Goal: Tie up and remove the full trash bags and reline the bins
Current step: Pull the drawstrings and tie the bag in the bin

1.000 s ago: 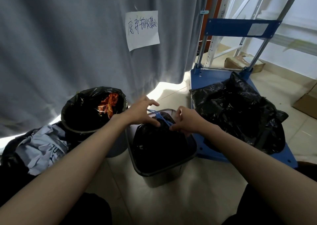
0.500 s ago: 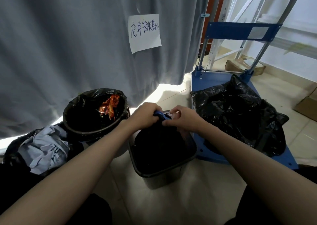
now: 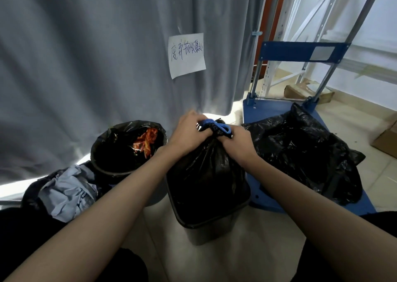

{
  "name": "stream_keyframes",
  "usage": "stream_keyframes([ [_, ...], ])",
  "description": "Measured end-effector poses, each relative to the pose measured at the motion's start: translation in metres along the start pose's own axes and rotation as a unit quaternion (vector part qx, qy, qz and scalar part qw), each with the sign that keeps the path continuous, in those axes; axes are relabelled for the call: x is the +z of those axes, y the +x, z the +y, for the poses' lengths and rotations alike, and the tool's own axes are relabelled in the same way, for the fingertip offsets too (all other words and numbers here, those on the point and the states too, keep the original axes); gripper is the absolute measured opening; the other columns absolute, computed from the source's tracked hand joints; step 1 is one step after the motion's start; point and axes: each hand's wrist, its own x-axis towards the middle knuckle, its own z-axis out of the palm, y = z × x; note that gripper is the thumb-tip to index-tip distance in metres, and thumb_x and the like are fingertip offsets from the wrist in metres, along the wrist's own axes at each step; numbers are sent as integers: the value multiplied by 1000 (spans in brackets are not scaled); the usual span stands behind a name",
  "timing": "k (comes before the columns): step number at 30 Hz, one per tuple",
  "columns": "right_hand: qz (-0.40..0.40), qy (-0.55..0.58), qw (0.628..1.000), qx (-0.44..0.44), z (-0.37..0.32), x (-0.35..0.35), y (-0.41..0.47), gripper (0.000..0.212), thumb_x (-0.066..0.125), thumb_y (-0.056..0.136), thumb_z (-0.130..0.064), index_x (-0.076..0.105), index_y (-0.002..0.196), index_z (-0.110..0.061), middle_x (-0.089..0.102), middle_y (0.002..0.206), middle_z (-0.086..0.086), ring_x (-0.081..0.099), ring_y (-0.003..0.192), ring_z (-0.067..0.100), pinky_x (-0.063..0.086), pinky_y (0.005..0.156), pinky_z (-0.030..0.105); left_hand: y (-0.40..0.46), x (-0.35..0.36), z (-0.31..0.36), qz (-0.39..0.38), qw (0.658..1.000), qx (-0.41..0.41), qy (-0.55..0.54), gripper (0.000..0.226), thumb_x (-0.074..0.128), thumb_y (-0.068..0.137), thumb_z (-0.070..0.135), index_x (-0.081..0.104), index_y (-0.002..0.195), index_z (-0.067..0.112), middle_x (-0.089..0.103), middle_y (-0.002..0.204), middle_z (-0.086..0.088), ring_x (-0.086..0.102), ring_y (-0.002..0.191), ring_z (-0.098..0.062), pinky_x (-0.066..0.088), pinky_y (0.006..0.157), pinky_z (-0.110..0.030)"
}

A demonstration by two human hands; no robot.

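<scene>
Grey curtain [image 3: 86, 67] hung behind pale floor tiles [image 3: 253, 260]. From left: a lined round bin [image 3: 126, 150], then the left hand [image 3: 189, 133] and right hand [image 3: 238, 142], each grip clenched on the black trash bag [image 3: 206, 178]'s gathered neck in its square bin [image 3: 206, 230], beside a blue cart [image 3: 268, 110].

A grey curtain [image 3: 96, 56] hangs across the left and centre, with a white paper note [image 3: 186, 55] bearing handwritten characters fixed to it. Daylight glows under the curtain's hem onto pale floor tiles [image 3: 247, 256]. To the right stand white metal shelving [image 3: 300, 24], a white wall [image 3: 382, 19] and cardboard boxes [image 3: 300, 89].
</scene>
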Motion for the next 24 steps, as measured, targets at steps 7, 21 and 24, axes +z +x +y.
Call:
stream_keyframes([
  [7,91,24,995,-18,-42,-13,10,31,60,90,-9,71,118,-17,67,89,-4,59,76,9,44,71,20,7,-38,26,47,999,-15,-12,20,66,86,36,67,76,20,43,75,-1,49,88,-26,24,63,-21],
  [21,196,25,979,-43,-163,-70,74,30,59,90,-19,71,117,-22,72,106,6,66,99,25,52,85,36,91,-137,81,121,989,45,-73,13,63,89,21,74,96,21,61,71,4,56,67,-14,44,68,-26],
  [24,200,24,979,-35,-167,-69,97,31,59,91,-23,69,121,-25,71,111,2,65,102,23,53,89,40,115,-141,78,107,990,42,-84,9,62,90,17,69,89,22,58,65,6,55,58,-14,48,63,-30],
])
